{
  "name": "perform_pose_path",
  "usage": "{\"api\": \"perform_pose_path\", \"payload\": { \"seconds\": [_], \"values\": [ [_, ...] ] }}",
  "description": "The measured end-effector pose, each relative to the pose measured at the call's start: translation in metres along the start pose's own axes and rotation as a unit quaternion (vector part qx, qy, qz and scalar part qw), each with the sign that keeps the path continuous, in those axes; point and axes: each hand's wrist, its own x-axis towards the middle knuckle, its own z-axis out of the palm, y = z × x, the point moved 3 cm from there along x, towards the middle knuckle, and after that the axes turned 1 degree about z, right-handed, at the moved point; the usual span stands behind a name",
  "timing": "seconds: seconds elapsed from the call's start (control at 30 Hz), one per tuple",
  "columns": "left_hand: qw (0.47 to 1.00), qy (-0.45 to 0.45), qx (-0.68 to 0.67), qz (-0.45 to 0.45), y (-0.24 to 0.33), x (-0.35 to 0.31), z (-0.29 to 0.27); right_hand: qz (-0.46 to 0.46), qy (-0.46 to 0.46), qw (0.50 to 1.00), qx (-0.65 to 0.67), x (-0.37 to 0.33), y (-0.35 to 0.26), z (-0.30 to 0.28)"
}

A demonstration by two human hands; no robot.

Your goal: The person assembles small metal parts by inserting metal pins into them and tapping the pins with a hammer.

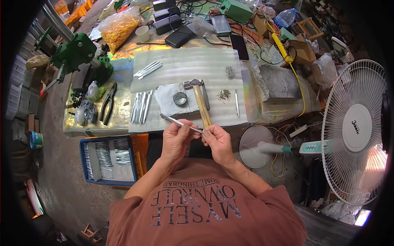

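Note:
Just past the table's front edge, my left hand (176, 138) is closed around a slim silver pen-like rod (175, 121), its dark tip pointing up and left. My right hand (219, 142) pinches at the rod's other end; anything small between those fingertips is hidden. Beyond them lies a hammer (200, 100) with a wooden handle, its head on a dark block. Beside it, a small round dark tin (180, 98) rests on white paper (166, 96). Small brass-coloured parts (224, 95) are heaped to the right, near a single silver rod (237, 103). More silver rods (141, 107) lie at left.
Black-handled pliers (108, 103) and a green hand press (76, 57) stand left on the table. Below, a blue tray (87, 164) holds several bundled rods. To the right are a stone block (279, 82) and a white fan (356, 127). Cables and boxes crowd the back.

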Motion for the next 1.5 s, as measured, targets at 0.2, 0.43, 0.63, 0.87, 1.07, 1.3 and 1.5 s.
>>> {"api": "perform_pose_path", "payload": {
  "seconds": [0.2,0.43,0.63,0.87,1.07,1.3,1.5],
  "values": [
    [0.997,0.004,0.044,0.059,-0.001,-0.004,0.004,0.025,0.004,0.998,0.065,0.002,0.002,0.000],
    [0.996,0.014,0.056,0.068,0.003,-0.003,0.003,0.047,-0.010,0.994,0.098,0.007,0.008,0.000],
    [0.997,0.024,0.039,0.066,0.007,-0.002,0.000,0.055,-0.018,0.993,0.102,0.011,0.010,0.002],
    [0.998,0.026,0.026,0.043,0.014,0.001,-0.007,0.044,-0.037,0.995,0.077,0.013,0.011,0.009],
    [0.987,0.044,0.096,0.123,0.031,0.021,-0.022,0.046,-0.044,0.992,0.105,0.013,0.014,0.003],
    [0.942,0.046,0.253,0.217,0.046,0.053,-0.033,0.053,-0.029,0.993,0.102,0.007,0.017,0.000],
    [0.919,0.045,0.309,0.239,0.048,0.060,-0.030,0.045,-0.017,0.994,0.096,0.005,0.018,-0.006]
  ]
}}
